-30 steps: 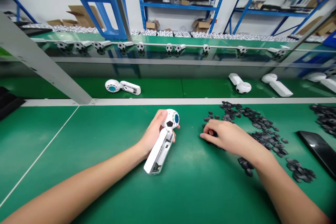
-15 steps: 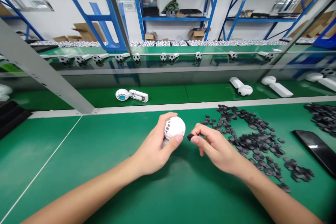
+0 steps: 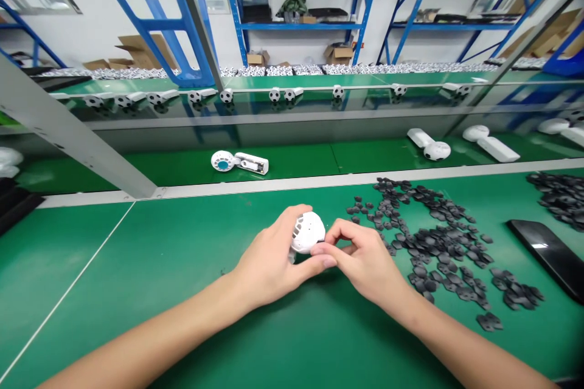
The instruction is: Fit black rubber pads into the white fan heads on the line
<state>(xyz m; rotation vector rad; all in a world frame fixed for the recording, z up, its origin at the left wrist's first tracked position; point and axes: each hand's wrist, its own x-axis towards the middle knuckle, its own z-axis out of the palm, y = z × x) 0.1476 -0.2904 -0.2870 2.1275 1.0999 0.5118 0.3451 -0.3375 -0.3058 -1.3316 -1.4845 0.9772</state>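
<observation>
At the middle of the green desk [image 3: 159,267], the white round slotted plastic fan head [image 3: 308,232] sits between the two hands, raised a little above the mat; the left hand [image 3: 269,261] wraps it from the left and below, thumb over the top and fingers [image 3: 319,262] curled shut beneath it; its handle, and so its long axis, is hidden in that palm and cannot be told. The right hand [image 3: 365,261] comes in from the right, its thumb and forefinger drawn together with the tips touching the fan head's right flank; whether anything is pinched between them cannot be told. Just to the right of that hand, and nearer to it than to the left, lies the scattered heap of small flat black pieces [image 3: 433,243]; beyond it, a black glossy slab [image 3: 547,255]. Nothing stands between the hands. Behind the desk's edge strip, white handheld fans [image 3: 239,161] lie on the green conveyor belt [image 3: 319,161]; a grey slanted metal strut [image 3: 68,134] crosses at the far left.
</observation>
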